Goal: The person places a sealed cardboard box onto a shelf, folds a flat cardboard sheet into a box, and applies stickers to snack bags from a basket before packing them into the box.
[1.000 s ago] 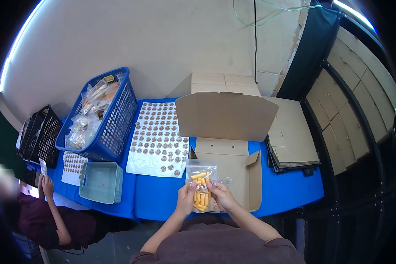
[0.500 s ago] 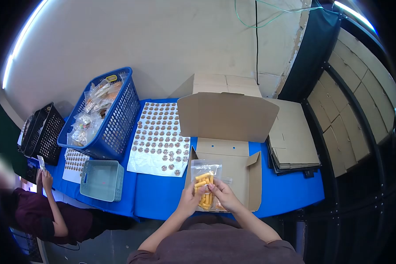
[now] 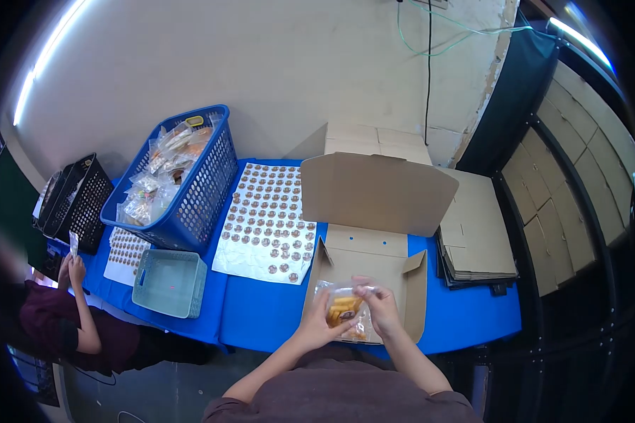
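A clear plastic pouch of yellow stick-shaped snacks [image 3: 343, 304] is held tilted over the open cardboard box [image 3: 368, 245]. My left hand [image 3: 320, 327] is closed around its left side and lower part. At the upper right, my right hand [image 3: 381, 310] pinches the pouch's edge between thumb and fingers. A small round sticker shows on the pouch front. Inside the box, under the hands, lies other clear packaging [image 3: 360, 329], partly hidden, its contents hard to make out. The box lid [image 3: 378, 194] stands raised at the back.
Left of the box lies a sheet of round stickers [image 3: 264, 222]. Beyond it are a blue basket [image 3: 203, 194] of bagged goods, a pale green tray [image 3: 140, 289] and a black basket [image 3: 88, 204]. Flattened cardboard [image 3: 476, 225] is stacked at right. Another person [image 3: 85, 321] stands at left.
The pouch has tipped from upright, its top now folded toward me. My right hand has moved from the pouch's front to its upper right edge. The view has shifted slightly.
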Available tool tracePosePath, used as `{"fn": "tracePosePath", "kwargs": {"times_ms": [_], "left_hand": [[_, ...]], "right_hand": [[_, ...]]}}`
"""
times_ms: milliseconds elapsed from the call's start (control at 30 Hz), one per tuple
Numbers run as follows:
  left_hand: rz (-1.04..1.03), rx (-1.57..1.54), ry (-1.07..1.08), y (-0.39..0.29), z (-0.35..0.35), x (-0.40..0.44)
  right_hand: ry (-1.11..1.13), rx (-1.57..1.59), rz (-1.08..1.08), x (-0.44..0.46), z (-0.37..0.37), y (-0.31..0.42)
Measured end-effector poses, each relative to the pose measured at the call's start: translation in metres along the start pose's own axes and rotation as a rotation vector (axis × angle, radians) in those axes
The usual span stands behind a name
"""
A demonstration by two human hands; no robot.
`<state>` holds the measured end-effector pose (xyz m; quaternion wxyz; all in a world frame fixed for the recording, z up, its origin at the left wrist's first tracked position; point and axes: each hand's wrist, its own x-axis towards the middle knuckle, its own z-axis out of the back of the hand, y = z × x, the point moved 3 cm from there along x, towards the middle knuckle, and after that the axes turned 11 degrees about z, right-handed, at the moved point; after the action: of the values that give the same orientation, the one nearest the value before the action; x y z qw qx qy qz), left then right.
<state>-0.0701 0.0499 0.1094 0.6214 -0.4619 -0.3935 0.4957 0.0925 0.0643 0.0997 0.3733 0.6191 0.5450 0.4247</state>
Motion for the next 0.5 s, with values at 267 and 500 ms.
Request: {"fn": "tracePosePath", "kwargs": {"times_ms": [267,500], "left_hand": [[0.070,-0.306,-0.023,0.002,0.026,0.007],[0.242,-0.552,0.079,0.007,0.037,0.015]], "right_hand": [[0.255,-0.186,0.064,-0.001,-0.021,0.013],[0.380,-0.416,0.140,-0.009,-0.034,0.041]]}}
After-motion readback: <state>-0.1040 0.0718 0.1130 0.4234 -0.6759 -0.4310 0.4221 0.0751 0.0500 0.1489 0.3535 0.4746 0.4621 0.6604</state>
